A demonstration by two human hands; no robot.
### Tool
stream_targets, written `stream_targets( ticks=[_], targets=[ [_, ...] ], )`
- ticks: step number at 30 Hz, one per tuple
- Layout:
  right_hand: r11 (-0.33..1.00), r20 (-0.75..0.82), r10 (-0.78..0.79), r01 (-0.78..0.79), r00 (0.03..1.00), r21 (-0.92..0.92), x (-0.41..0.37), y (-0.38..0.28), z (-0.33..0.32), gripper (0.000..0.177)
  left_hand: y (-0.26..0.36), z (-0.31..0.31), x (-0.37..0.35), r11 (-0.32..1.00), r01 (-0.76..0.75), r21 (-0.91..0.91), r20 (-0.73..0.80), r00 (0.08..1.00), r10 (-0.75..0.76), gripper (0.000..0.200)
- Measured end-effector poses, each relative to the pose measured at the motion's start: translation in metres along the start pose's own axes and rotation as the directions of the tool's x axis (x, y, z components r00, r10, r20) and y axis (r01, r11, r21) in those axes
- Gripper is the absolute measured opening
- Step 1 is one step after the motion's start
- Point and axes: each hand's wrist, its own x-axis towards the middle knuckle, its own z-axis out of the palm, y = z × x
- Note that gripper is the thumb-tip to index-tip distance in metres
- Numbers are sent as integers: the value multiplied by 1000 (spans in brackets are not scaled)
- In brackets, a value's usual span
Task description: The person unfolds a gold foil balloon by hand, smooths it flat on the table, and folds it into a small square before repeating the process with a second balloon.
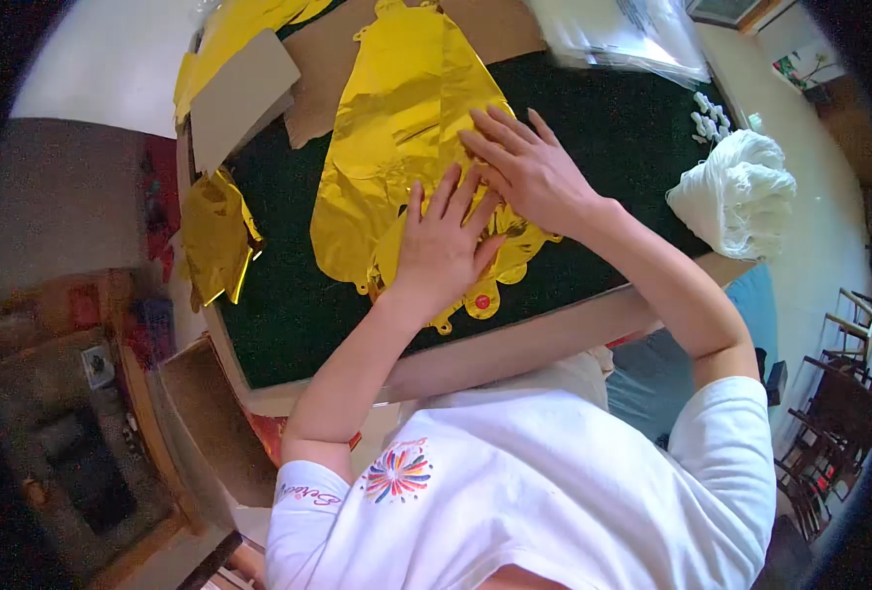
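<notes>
**Item: gold foil balloon point(396, 128).** It lay flat and uninflated on the dark green tabletop point(603, 128), roughly at the centre, with its long side running from near to far. Its scalloped near edge carried a small red dot point(482, 302) and sat close to the table's near rim.

**Left hand point(444, 248).** It was laid palm-down on the near part of the balloon, fingers spread. It was pressing, not grasping, and nothing was clenched.

**Right hand point(532, 172).** It was also flat and released on the foil, just beyond and to the right of the left hand. The fingers pointed left, and the left hand's fingertips touched it or nearly did.

**Surroundings.**
- A second crumpled gold foil piece point(214, 236) lay at the table's left edge.
- A grey cardboard sheet point(244, 93) lay at far left, with more gold foil point(229, 29) beyond it.
- Brown paper point(318, 69) lay under the balloon's far end.
- Clear plastic bags point(623, 34) lay at far right.
- A white bundle point(736, 192) sat at the right edge, and small white pieces point(706, 123) lay just beyond it.
- Dark chairs point(839, 393) stood on the floor, well apart to the right.
</notes>
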Motion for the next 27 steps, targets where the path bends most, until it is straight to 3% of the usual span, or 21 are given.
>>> stream_targets(
  ticks=[8, 10, 13, 15, 17, 19, 23, 25, 26, 27],
  targets=[
    [997, 37, 38, -35, 999, -66, -3, 0, 4, 44, -2, -10, -5, 995, 9, -99, -105, 994, -19, 55],
    [997, 33, 35, -33, 999, -67, -4, 1, 6, 43, -9, -21, -14, 991, 53, -123, -238, 968, -82, 46],
    [996, 37, 35, -32, 999, -78, -4, 1, 7, 43, -30, -31, -39, 971, 197, -138, -263, 938, -228, 30],
    [995, 40, 42, -38, 998, -91, -4, 0, 6, 43, -33, -46, -59, 894, 405, -190, -202, 875, -439, 16],
    [995, 50, 37, -32, 998, -100, -4, 0, 6, 43, -28, -52, -70, 877, 456, -152, -198, 855, -479, 13],
    [995, 44, 40, -35, 998, -98, -4, 1, 8, 42, -22, -56, -76, 792, 595, -140, -17, 798, -603, 16],
    [993, 33, 38, -34, 999, -116, -3, 0, 9, 42, -24, -52, -73, 783, 557, -276, 37, 821, -570, 18],
    [993, 33, 41, -37, 999, -109, -4, 0, 8, 42, -20, -62, -63, 392, 640, -661, 338, 720, -607, 16],
    [994, 35, 40, -37, 999, -100, -4, 0, 8, 42, -19, -59, -63, 396, 639, -659, 339, 723, -603, 16],
    [994, 32, 46, -42, 998, -100, -4, 0, 7, 42, -20, -55, -63, 96, 505, -858, 386, 755, -530, 14]
  ],
)
